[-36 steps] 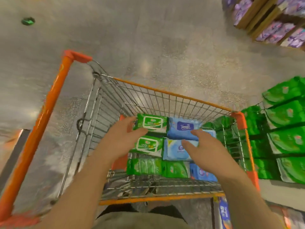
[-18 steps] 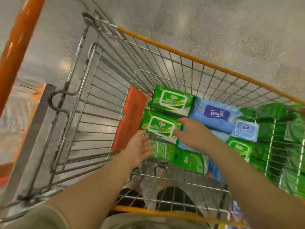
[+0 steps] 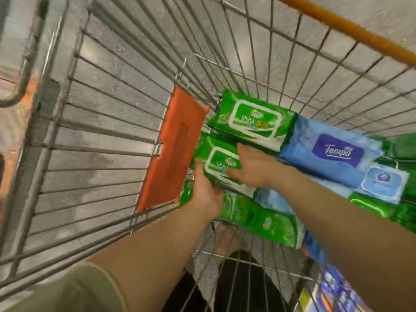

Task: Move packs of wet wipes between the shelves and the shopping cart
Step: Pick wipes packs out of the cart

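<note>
- The shopping cart [image 3: 117, 136] fills the view, its wire basket holding the wet wipes so both arms must reach down in.
- A blue Tempo pack [image 3: 333, 158] lies at the right, edges blurred.
- The middle green pack [image 3: 216, 163] lies on the cart floor beside the orange flap [image 3: 173, 152].
- The right hand [image 3: 252, 167] lies on top of it, fingers curled at its far edge.
- The left hand [image 3: 206, 190] cups its near-left side; fingertips underneath are hidden, probably readying a lift.

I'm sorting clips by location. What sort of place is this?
Most likely a supermarket or shop: a wire shopping cart with an orange rim holds green wet-wipe packs and a blue Tempo pack, over a speckled grey floor.
</note>
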The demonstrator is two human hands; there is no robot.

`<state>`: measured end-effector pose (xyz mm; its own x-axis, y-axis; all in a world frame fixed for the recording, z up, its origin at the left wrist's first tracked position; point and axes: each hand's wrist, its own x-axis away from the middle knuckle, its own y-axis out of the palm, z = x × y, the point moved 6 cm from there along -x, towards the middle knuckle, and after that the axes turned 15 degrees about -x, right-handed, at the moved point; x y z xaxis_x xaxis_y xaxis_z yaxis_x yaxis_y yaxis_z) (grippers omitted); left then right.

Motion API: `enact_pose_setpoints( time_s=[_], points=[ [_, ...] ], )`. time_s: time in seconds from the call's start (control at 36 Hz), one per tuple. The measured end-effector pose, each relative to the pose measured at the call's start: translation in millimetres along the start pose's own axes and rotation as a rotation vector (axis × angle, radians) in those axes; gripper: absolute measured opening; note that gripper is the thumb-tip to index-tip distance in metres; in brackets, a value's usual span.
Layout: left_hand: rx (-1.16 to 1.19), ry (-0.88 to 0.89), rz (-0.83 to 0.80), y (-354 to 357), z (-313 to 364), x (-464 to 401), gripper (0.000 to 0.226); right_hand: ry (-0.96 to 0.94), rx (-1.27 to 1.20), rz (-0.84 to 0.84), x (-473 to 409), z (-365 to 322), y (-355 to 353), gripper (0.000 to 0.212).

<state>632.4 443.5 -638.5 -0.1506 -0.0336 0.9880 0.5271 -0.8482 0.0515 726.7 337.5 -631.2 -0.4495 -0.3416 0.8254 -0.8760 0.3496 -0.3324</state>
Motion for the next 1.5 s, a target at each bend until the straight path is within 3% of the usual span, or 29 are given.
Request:
enact_pose_setpoints(
  time_s=[0.58, 0.72, 0.83, 1.03, 1.19, 1.39, 1.5],
  points=[
    [0.354, -0.004, -0.128, 20, -7, -54, 0.095, 0.073, -0.257, -0.076, -37, 8, -4, 0.098],
    [0.383, 0.004, -0.144, 20, -8, -62, 0.093, 0.12, -0.279, -0.134, -46, 7, -6, 0.101],
    [0.396, 0.024, -0.171, 22, -8, -65, 0.094, 0.135, -0.292, -0.149, -48, 8, -5, 0.091],
    [0.395, 0.0, -0.172, 21, -8, -63, 0.092, 0.151, -0.253, -0.183, -47, 6, -2, 0.106],
    [0.338, -0.012, -0.178, 16, -7, -44, 0.089, 0.189, -0.184, -0.215, -27, -4, -3, 0.09],
    [0.226, 0.01, -0.241, 15, 8, -6, 0.097, 0.133, -0.424, -0.167, 9, -19, -9, 0.043],
    [0.135, 0.099, -0.208, 9, 19, 17, 0.094, 0.054, -0.521, -0.132, 33, -30, -15, 0.034]
  ],
)
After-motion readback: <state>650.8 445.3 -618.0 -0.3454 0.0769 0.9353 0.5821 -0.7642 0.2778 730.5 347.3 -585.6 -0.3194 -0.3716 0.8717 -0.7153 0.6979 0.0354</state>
